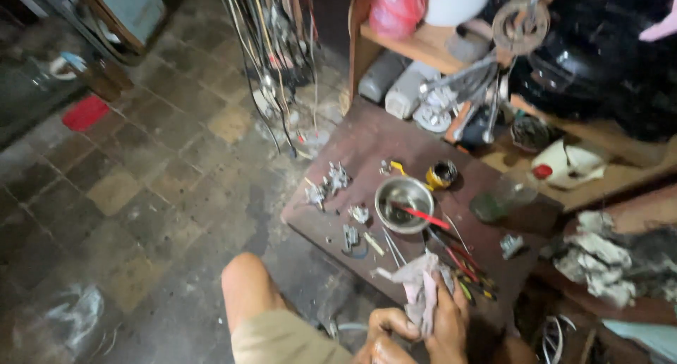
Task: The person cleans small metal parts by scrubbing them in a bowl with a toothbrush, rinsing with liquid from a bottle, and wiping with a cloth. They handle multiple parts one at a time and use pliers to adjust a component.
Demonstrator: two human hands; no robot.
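Observation:
Both my hands are at the bottom of the head view, just over the near edge of a low dark wooden board [367, 142]. My right hand [448, 329] is closed around a crumpled grey-pink rag [419, 283]. My left hand [386, 332] is curled beside it, its fingers pressed into the lower part of the same rag. Just beyond the rag lie several screwdrivers [469, 272] with red and yellow handles. A steel bowl [403, 202] with a red-handled tool in it stands mid-board.
Small metal parts [331, 184] lie scattered on the board's left side, a yellow-rimmed tin [443, 174] and a clear bottle with a red cap [518, 188] further back. My bent knee [247, 286] is at the left. Cables [271, 61] hang over the tiled floor; cluttered shelves stand behind.

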